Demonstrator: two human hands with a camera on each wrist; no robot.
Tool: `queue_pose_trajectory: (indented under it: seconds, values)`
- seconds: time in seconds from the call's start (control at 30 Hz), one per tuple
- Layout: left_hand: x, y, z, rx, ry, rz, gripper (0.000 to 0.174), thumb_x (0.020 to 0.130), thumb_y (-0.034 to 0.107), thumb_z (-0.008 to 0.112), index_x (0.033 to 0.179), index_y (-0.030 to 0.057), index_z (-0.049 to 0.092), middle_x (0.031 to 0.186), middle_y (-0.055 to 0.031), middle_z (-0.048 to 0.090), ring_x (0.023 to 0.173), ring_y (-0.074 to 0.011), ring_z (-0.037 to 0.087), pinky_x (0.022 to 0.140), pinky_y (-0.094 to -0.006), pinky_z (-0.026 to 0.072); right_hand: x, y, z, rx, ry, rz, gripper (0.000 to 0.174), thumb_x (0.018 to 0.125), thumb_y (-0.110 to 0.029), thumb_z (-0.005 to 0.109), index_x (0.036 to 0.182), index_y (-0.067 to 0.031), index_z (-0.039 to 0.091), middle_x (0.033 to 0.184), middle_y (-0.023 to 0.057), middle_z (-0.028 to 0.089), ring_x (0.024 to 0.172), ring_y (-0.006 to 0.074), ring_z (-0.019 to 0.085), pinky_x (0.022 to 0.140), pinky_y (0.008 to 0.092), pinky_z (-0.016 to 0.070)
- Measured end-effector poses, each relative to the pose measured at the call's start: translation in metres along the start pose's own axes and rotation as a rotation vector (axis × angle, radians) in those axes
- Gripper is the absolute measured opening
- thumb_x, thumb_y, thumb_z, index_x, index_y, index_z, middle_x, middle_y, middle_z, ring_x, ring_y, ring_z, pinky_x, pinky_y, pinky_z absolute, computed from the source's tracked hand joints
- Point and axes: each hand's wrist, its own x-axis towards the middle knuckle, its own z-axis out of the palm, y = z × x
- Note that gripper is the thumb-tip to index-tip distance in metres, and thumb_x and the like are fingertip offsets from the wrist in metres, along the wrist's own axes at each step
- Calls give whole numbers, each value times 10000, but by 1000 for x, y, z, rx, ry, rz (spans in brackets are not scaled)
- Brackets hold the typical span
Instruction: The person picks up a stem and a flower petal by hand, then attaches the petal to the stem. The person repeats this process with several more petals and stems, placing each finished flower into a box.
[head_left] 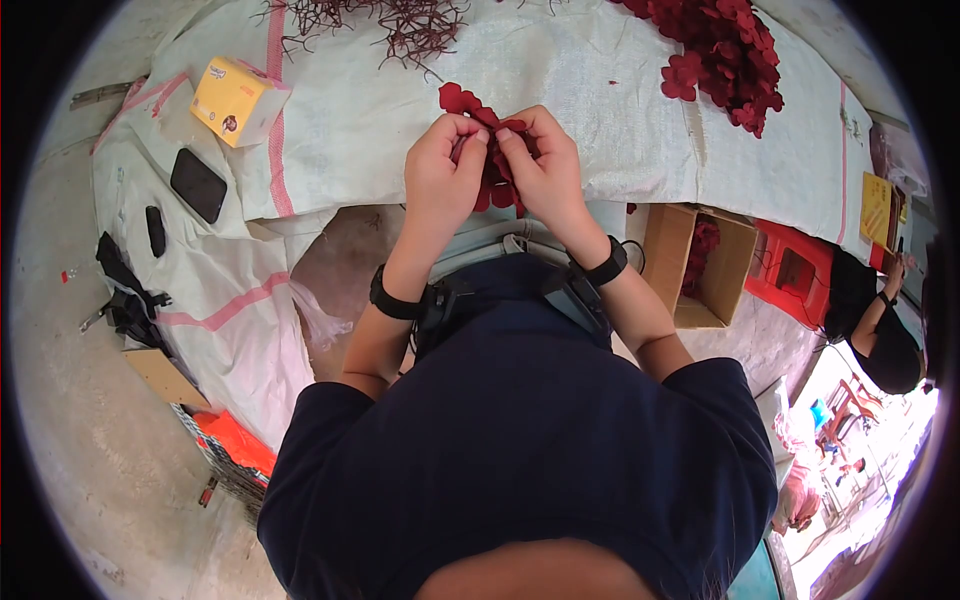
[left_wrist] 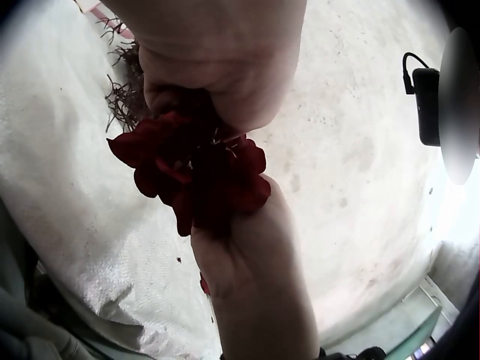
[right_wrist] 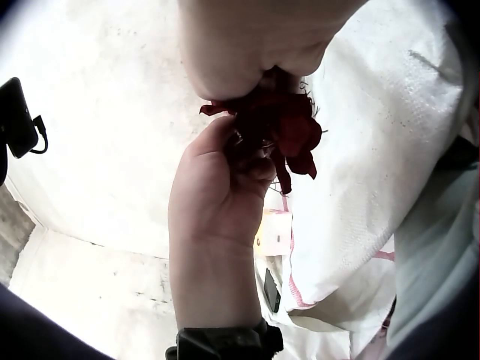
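Observation:
Dark red artificial flower petals [head_left: 497, 192] are held between both hands, close over the near edge of a white woven sheet [head_left: 620, 150]. My left hand [head_left: 446, 168] pinches them from the left, thumb against curled fingers. From the right, my right hand [head_left: 549, 168] grips the same cluster, its thumb pressing near the middle. Both wrist views show the ruffled petals [left_wrist: 217, 180] [right_wrist: 296, 135] spreading out between the two hands, with the pinched centre hidden by fingers. Thin dark red stems [head_left: 420, 30] lie in a tangle beyond the hands.
A heap of red fabric blossoms [head_left: 725, 60] lies at the far right of the sheet. To the left are a yellow box [head_left: 225, 95] and a black phone [head_left: 198, 185]. An open cardboard box [head_left: 738, 275] and red stool [head_left: 800, 275] stand below right. Another person's arm [head_left: 880, 310] shows at far right.

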Motion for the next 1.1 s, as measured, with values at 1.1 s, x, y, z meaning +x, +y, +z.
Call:
queue_pose_trajectory:
  seconds: [1.1]
  values:
    - [4, -11, -4, 13, 10, -73, 56, 763, 48, 507, 769, -7, 509, 614, -42, 543, 535, -74, 483, 492, -222, 395, 11, -6, -11, -134, -41, 20, 77, 785, -45, 511, 841, 8, 513, 692, 25, 545, 617, 49, 504, 547, 182, 412]
